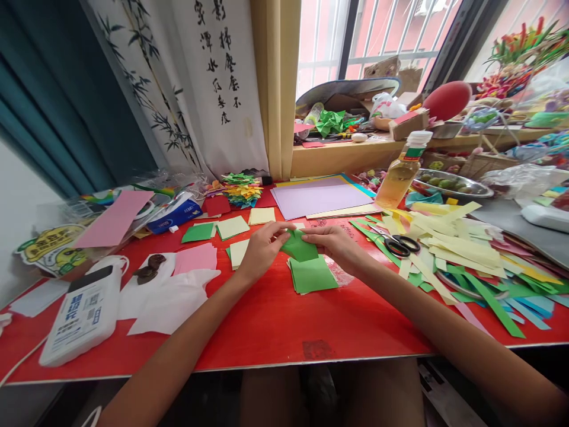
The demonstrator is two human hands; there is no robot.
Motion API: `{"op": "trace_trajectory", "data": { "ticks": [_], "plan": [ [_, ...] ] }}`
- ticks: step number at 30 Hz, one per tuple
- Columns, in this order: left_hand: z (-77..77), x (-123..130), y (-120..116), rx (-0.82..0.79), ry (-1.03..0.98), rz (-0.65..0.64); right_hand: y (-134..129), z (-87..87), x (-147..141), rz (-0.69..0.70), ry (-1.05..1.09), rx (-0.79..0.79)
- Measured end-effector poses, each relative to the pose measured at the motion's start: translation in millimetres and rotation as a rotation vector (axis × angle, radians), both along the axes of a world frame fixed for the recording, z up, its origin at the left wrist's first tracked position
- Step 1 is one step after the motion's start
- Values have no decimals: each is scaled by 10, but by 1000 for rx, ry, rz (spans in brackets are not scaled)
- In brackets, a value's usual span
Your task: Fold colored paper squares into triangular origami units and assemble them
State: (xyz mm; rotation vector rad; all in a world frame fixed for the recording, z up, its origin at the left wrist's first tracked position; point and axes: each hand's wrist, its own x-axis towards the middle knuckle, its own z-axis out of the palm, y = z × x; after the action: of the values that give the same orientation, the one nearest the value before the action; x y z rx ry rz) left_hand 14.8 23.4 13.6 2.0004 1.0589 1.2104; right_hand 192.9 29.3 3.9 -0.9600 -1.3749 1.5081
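Note:
Between my two hands a small sheet of green paper (300, 248) is held up by its upper edge, looking slightly bent there. My left hand (268, 243) pinches its left upper corner. At its right upper corner the fingers of my right hand (332, 242) are closed on it. Just below lies a stack of green paper squares (313, 276) on the red table, partly covered by the held sheet. Left of my hands are cream paper squares (233, 227) and a green square (198, 232).
Black scissors (400, 245) lie right of my hand beside a heap of paper strips (457, 243). Behind stand a bottle of yellowish liquid (401, 175) and large lilac sheets (320, 196). A white device (82, 317), tissues (173, 305) and pink paper (195, 258) are at left.

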Motion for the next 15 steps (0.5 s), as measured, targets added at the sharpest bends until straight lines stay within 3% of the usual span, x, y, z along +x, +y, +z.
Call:
{"op": "trace_trajectory", "data": {
  "ticks": [4,6,8,10,12,14,15],
  "plan": [
    [0,1,41,55,80,11,-14,3,-9,4,-30,6],
    [126,-7,3,143,114,51,-39,28,-21,-5,-40,12],
    [348,-39,-142,218,111,50,-63,56,-30,-23,-65,28],
    [585,-105,-418,158,103,-110,-71,68,-33,-21,-78,33],
    [726,-202,-781,-7,138,-415,-57,49,-33,-21,-71,7],
    [714,-312,-1134,-144,120,-676,-29,8,-34,-40,-78,-20],
    [660,-366,-1279,-189,106,-749,-15,-15,-36,-48,-90,-22]
  ]
}}
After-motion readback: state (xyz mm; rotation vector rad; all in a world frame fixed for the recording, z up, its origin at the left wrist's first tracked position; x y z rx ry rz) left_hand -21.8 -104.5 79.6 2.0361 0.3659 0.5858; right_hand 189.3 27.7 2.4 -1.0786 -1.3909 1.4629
